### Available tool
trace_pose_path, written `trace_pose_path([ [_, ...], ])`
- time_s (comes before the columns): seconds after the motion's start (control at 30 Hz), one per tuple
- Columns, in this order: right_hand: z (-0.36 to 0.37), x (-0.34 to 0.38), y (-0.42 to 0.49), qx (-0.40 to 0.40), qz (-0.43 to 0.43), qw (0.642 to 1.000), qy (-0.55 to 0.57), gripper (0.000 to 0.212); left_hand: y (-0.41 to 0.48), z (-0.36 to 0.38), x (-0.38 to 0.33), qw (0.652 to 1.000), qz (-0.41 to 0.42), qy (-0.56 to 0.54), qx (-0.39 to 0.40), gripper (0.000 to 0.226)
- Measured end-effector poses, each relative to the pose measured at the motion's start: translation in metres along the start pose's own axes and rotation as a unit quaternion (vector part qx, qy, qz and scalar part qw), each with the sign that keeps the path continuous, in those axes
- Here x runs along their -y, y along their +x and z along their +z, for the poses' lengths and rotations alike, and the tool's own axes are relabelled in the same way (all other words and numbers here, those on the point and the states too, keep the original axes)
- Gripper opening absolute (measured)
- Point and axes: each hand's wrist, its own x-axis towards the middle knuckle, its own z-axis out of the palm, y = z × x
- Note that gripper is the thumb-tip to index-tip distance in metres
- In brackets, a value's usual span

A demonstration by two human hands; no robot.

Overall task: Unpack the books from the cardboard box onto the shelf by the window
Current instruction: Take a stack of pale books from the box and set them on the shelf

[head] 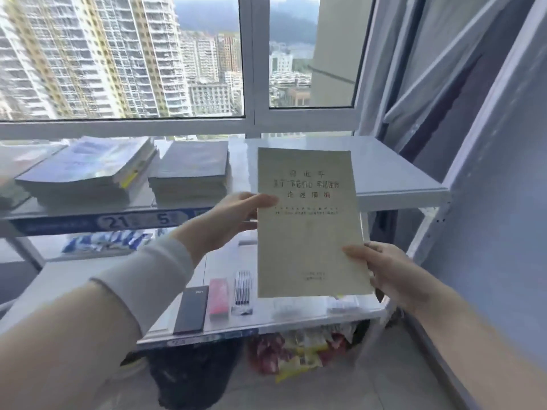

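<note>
A thin pale-green book (307, 226) with red lettering is held upright in the air in front of the shelf. My left hand (233, 214) pinches its left edge, thumb on the cover. My right hand (376, 267) grips its lower right corner. The white metal shelf (393, 176) stands under the window, its top board bare on the right. Two stacks of books lie on that board: a bluish one (88, 170) at the left and a grey-covered one (189, 173) beside it. The cardboard box is not in view.
On the lower board lie a black case (191, 310), a pink box (219, 295) and a pack of pens (242, 291). Snack bags (299, 350) and a black bag (189, 377) sit beneath. A grey curtain (444, 84) and wall close the right side.
</note>
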Motion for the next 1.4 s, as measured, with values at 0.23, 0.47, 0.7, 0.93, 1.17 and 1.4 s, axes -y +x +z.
trace_pose_path([
  [0.23,-0.009,0.084,0.134,0.006,-0.171,0.984,-0.055,0.031,0.086,-0.066,-0.069,0.981,0.164,0.065,-0.084,0.073],
  [0.47,-0.023,0.090,0.232,0.042,-0.191,0.975,-0.105,0.051,0.156,-0.095,-0.057,0.966,0.196,0.118,-0.119,0.077],
  [0.7,-0.033,0.057,0.258,0.053,-0.151,0.972,-0.174,0.055,0.171,-0.102,-0.022,0.976,0.169,0.122,-0.059,0.086],
  [0.93,-0.032,0.069,0.253,0.057,-0.139,0.975,-0.166,0.069,0.174,-0.100,-0.048,0.978,0.147,0.118,-0.087,0.079],
  [1.17,-0.035,0.117,0.230,0.125,0.029,0.982,-0.139,0.070,0.197,-0.101,-0.081,0.997,-0.062,0.014,-0.039,0.036],
  [1.4,-0.024,0.119,0.240,0.047,0.217,0.969,-0.105,0.031,0.213,-0.094,-0.051,0.965,-0.260,-0.032,-0.034,0.062],
])
